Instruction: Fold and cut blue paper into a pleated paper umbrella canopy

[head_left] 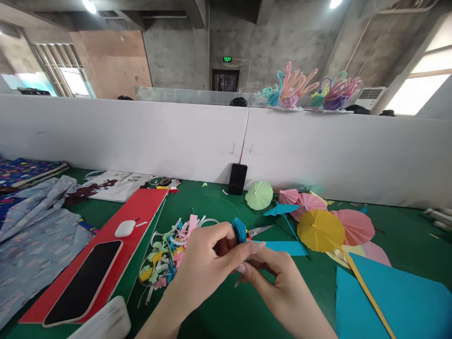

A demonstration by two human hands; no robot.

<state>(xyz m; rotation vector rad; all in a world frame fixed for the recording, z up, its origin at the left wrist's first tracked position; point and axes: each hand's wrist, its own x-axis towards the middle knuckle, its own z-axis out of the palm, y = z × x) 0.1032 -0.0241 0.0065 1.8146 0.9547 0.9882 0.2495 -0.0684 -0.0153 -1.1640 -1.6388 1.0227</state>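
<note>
Concrete wall (pixel 173 56) at the back, white partition (pixel 148 136) across the far edge of a green counter (pixel 208 202). Clock centred on the hands, 12 = straight ahead.

Left hand (pixel 212 254): fingers curled, gripping the blue folded paper (pixel 239 230), which sticks up over thumb and index, just 12 of centre. Right hand (pixel 277 278): thumb and index brought together at the left thumb tip; can't tell whether anything is pinched there.

Around them:
- 12: dark phone (pixel 238 179) upright against partition.
- 12–1: green umbrella (pixel 259 195) on counter; farther out, yarn bunches (pixel 293 92) on top of partition.
- 1–2: scissors (pixel 260 230) right behind the blue folded paper, handles mostly hidden. Blue umbrella (pixel 281 209) beyond, its stick reaching the blue strip (pixel 282 248).
- 3: that strip, near end covered by right hand.
- 2–3: yellow umbrella (pixel 320 230), overlapping a pink umbrella (pixel 356 227).
- 4: blue sheet (pixel 406 296), yellow stick (pixel 370 296) lying across the paper there.
- 9: scrap pile (pixel 158 259), close, partly blocked by left hand.
- 9–10: red board (pixel 148 202) carrying white case (pixel 125 228) and pink-edged phone (pixel 84 282); cloth (pixel 38 240) beyond.
</note>
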